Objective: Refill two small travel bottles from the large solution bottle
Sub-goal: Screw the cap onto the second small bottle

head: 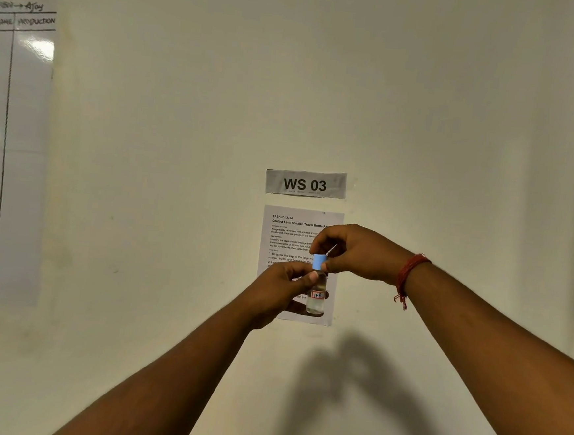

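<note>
A small clear travel bottle (316, 297) with a red-framed label reading 178 is held upright in the air in front of the wall. My left hand (281, 290) grips its body from the left. A light blue cap (319, 262) sits on the bottle's neck, and the fingers of my right hand (351, 251) are closed around that cap from above. Some clear liquid shows in the lower part of the bottle. The large solution bottle and a second travel bottle are not in view.
The cream wall (454, 162) fills the view. A "WS 03" sign (305, 183) hangs above a printed task sheet (289, 238) behind my hands. A whiteboard (8, 161) is at the far left. A red thread band (408, 278) circles my right wrist.
</note>
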